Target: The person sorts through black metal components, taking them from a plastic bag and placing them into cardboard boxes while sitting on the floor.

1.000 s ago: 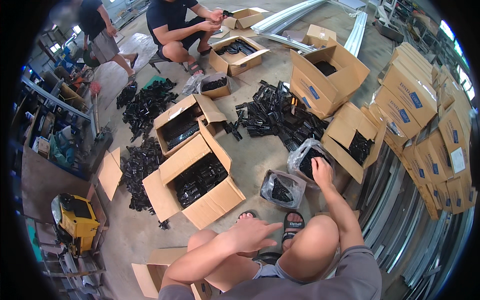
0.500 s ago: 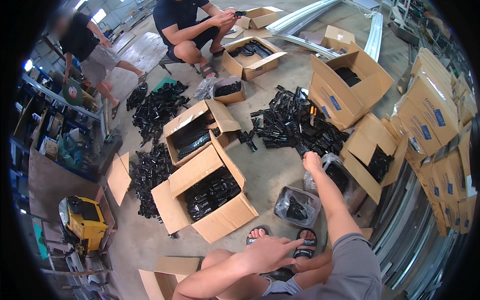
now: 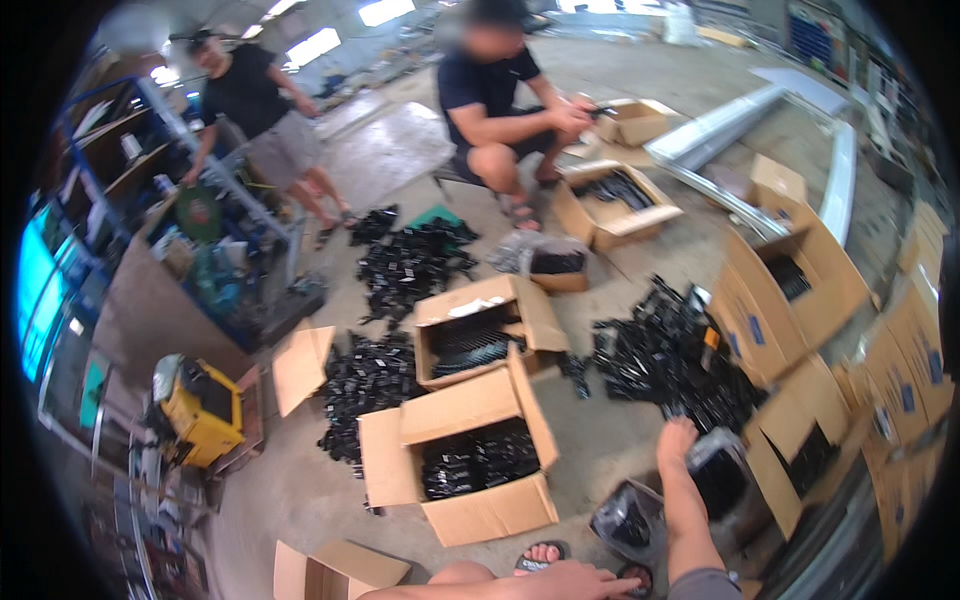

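Observation:
My right hand (image 3: 677, 438) reaches out to the near edge of a heap of black plastic pieces (image 3: 665, 345). Its fingers are curled closed; what they hold, if anything, is hidden. My left hand (image 3: 578, 580) is held low in front of my body with its fingers stretched out, and nothing shows in it. Beside my right forearm stand a small bin lined with clear plastic (image 3: 630, 516) and a bag-lined container (image 3: 718, 478), both with black contents. An orange-handled tool (image 3: 711, 340) lies on the heap.
Open cardboard boxes (image 3: 535, 500) with black pieces stand left of the heap, more at right. Further black piles (image 3: 372, 385) lie beyond them. One person (image 3: 500, 110) sits handling a small black piece; another (image 3: 255, 110) stands at far left. A yellow machine (image 3: 205, 415) is at left.
My view has tilted up and turned left, so the scene sits lower and further right. My right hand stays by the heap's near edge. The standing person has turned more toward me.

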A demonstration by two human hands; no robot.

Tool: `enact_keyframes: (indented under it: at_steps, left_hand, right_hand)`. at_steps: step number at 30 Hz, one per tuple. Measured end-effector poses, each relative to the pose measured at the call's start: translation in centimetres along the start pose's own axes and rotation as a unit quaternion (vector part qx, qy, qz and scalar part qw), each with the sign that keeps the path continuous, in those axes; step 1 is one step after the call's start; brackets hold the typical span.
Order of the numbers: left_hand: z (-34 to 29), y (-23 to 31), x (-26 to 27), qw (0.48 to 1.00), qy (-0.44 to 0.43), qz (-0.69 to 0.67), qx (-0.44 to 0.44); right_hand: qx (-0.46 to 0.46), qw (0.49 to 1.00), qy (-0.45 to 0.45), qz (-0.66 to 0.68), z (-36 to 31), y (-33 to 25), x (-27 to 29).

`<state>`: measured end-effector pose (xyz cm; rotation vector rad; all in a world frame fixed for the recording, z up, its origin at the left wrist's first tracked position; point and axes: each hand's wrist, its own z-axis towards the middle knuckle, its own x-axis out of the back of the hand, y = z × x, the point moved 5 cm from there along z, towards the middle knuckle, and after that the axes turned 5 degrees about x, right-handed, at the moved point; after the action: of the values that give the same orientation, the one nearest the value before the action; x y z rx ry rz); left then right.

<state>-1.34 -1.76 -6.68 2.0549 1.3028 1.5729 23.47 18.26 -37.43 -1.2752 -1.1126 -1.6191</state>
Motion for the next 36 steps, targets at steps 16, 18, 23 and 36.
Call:
enact_keyframes:
  at_steps: [16, 18, 23, 36]
  left_hand:
    - [-0.5, -1.4, 4.8, 0.941, 0.245, -0.200, 0.122]
    - [0.4, -2.9, 5.4, 0.909, 0.322, -0.234, 0.125]
    - [1.3, -2.3, 5.2, 0.875, 0.399, -0.254, 0.102]
    - [1.6, 3.7, 4.8, 0.781, 0.184, -0.584, -0.124]
  right_hand:
    - [0.083, 0.854, -0.031, 0.512, -3.1, -1.6, 21.4]
    - [0.082, 0.800, -0.015, 0.595, -4.6, -0.3, 26.3]
    - [0.051, 0.720, 0.005, 0.692, -10.2, 1.7, 35.3]
    - [0.030, 0.727, 0.140, 0.671, -17.4, 6.9, 42.6]
